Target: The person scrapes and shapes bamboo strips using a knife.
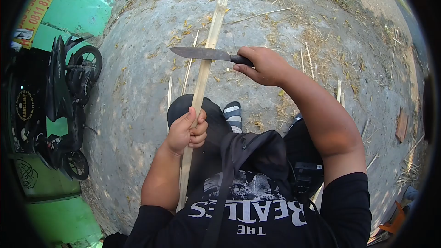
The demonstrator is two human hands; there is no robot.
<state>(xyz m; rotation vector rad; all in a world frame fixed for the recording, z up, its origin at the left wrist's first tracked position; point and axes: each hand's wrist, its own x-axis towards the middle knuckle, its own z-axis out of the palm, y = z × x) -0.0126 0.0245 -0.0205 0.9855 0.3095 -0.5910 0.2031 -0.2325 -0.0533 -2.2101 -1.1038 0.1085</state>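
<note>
A long pale bamboo strip runs from beside my body up past the top of the view. My left hand is wrapped round its lower part, above my knee. In my right hand is a knife, gripped by its black handle. The broad dark blade points left and lies across the strip, well above my left hand. Whether its edge bites into the bamboo I cannot tell.
Thin bamboo slivers, shavings and yellow leaves lie on the concrete ground. To the left stands a dark motorcycle by a green wall. A brown wood piece lies at the right. My sandal shows below the knife.
</note>
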